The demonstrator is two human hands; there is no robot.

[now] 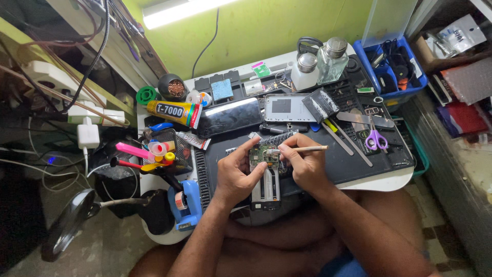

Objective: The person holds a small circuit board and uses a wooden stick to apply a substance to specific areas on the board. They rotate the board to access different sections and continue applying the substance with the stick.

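The left hand [237, 173] clamps its fingers on an opened phone [265, 177], thumb across its left edge, near the green circuit board at the top. The phone lies with its long axis running away from the person, its bare board end pointing toward the far side of the table [379, 180] and its lower end hanging over the near edge. The right hand [303, 165] pinches a thin brush [302, 150] between its closed fingers; the brush lies crosswise, handle pointing right, tip apparently touching the board just beyond the left fingertips. Purple scissors [376, 139] lie well right of the right fingers.
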